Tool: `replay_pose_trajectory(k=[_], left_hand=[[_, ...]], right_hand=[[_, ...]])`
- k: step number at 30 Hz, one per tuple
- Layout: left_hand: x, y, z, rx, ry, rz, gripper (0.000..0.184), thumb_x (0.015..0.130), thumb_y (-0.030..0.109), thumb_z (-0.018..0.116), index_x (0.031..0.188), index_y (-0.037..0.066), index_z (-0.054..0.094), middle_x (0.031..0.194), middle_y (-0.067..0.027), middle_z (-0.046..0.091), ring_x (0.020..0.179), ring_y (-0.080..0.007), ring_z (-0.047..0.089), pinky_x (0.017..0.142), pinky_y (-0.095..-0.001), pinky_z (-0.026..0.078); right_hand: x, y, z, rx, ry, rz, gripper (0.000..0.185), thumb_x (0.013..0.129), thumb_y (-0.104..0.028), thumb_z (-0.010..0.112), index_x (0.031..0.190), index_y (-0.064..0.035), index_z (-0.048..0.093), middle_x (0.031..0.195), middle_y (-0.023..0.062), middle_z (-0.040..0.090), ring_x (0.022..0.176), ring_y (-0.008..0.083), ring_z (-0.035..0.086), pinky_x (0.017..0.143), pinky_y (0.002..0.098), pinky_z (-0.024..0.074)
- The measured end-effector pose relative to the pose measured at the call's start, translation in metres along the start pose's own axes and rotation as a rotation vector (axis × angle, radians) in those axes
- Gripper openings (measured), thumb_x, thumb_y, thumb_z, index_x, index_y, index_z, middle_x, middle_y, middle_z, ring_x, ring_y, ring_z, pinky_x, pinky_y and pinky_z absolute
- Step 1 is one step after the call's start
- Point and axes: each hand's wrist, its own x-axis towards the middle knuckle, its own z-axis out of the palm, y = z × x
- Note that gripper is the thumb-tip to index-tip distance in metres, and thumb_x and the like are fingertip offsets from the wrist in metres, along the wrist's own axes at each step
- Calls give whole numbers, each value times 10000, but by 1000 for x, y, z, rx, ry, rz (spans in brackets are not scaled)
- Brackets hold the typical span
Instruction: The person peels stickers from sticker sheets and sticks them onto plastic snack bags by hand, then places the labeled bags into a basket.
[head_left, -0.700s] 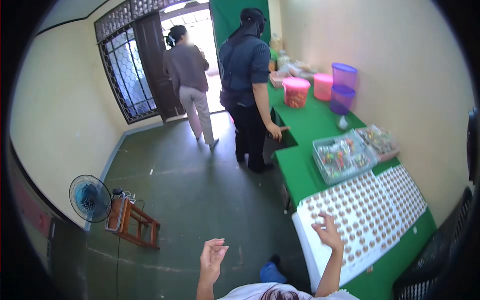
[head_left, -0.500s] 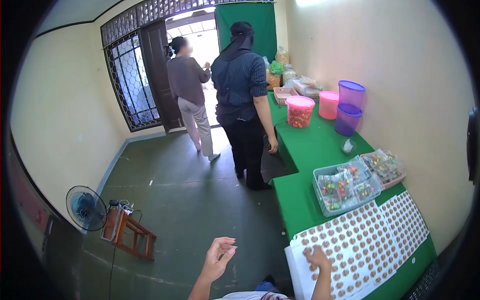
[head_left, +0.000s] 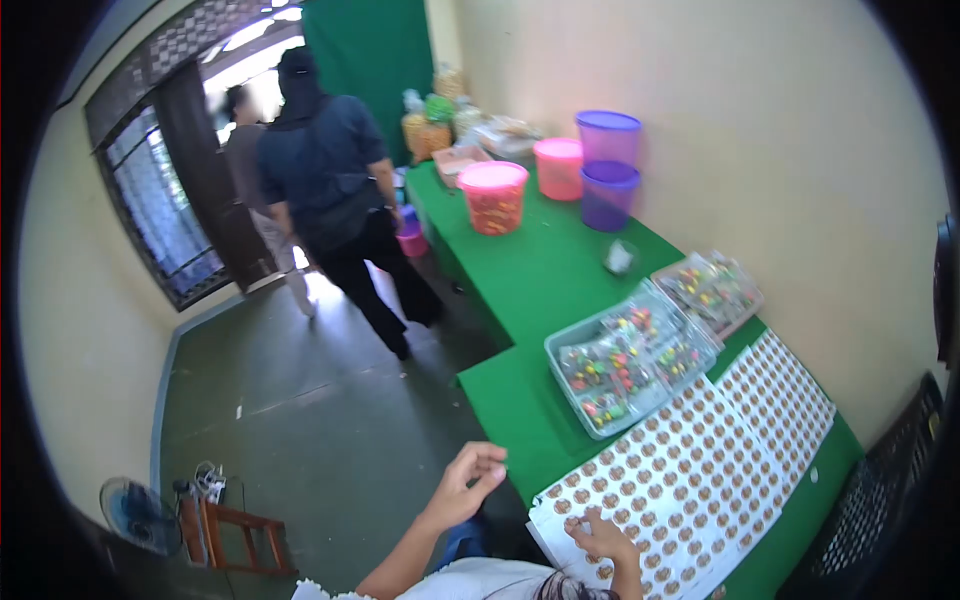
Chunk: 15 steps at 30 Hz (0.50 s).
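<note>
White sheets (head_left: 640,485) printed with rows of round brown stickers lie on the green-covered table at the lower right. My right hand (head_left: 603,538) is over the near left part of the sheets, its fingers bent a little and apart, with nothing visible in them. Whether the fingertips touch the paper, I cannot tell. Just left of the table edge, my left hand (head_left: 467,488) is raised in the air, fingers loosely curved and thumb apart, holding nothing. Beyond the sheets sits a light blue basket (head_left: 578,408) of small clear packets with colourful contents.
A pink basket (head_left: 738,318) of packets stands by the wall. Pink-lidded tubs (head_left: 495,200) and stacked purple tubs (head_left: 608,195) are farther back. Two people (head_left: 325,190) are near the doorway. A fan (head_left: 140,515) and wooden stool (head_left: 235,535) stand left; a black crate (head_left: 870,500) is right.
My view has swung right and tilted, so the table sits farther left. Both people have moved toward the doorway. My hands keep nearly the same pose, with the left nearer the table edge.
</note>
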Motion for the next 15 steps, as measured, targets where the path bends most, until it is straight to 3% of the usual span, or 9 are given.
replay_pose_trajectory(k=[1,2,4,5,6,9,12,13,15], left_hand=[[17,-1,-1,-7,-30,28,219,815,100,530,1012,24,474,996,-58,492,895,-137,503,782,-271,411],[35,-3,-1,-20,-61,58,220,815,102,529,1014,26,472,988,-55,495,889,-136,502,780,-274,408],[71,-7,-4,-25,-109,94,222,810,105,531,1011,31,471,985,-54,500,890,-140,501,784,-287,402],[88,-7,-5,14,-137,92,227,808,111,535,1009,27,471,991,-59,499,887,-142,504,781,-285,404],[107,-6,-5,52,-166,100,232,806,117,539,1007,24,472,997,-65,499,885,-144,507,778,-283,405],[160,-10,-3,197,-327,123,260,802,138,545,1015,10,467,1005,-79,495,884,-155,514,776,-294,412],[211,-35,11,289,-492,130,323,789,160,554,1045,-10,454,1018,-117,491,898,-202,521,795,-319,414],[229,-52,17,278,-537,117,323,789,160,554,1045,-10,454,1018,-117,491,898,-202,521,795,-319,414],[259,-82,34,417,-556,240,389,764,172,573,1065,-37,443,1027,-168,484,958,-271,503,840,-348,396]], right_hand=[[13,14,20,-96,208,-109,609,766,-476,494,1074,48,461,834,251,573,911,295,557,813,384,409],[23,32,30,-71,225,-63,609,766,-476,494,1074,48,461,834,251,573,911,295,557,813,384,409],[22,23,41,-194,224,-126,582,761,-486,488,1045,20,509,1089,325,439,1101,347,419,938,469,282],[16,13,41,-43,203,-102,559,755,-487,492,1011,8,536,1236,327,277,1188,462,217,968,570,117],[13,4,41,-18,228,-70,559,755,-487,492,1011,8,536,1236,327,277,1188,462,217,968,570,117],[16,-8,51,88,343,90,512,762,-462,495,1011,-17,541,1275,310,247,1121,608,117,906,660,74],[17,-15,55,128,398,167,504,761,-472,485,945,-8,548,1319,286,184,1178,556,90,946,602,115],[13,-21,56,144,486,155,468,763,-445,495,906,-4,557,1313,265,223,1165,557,132,937,608,128],[12,-24,58,213,654,134,422,761,-363,532,973,2,520,1249,234,342,1162,491,225,935,582,161]])
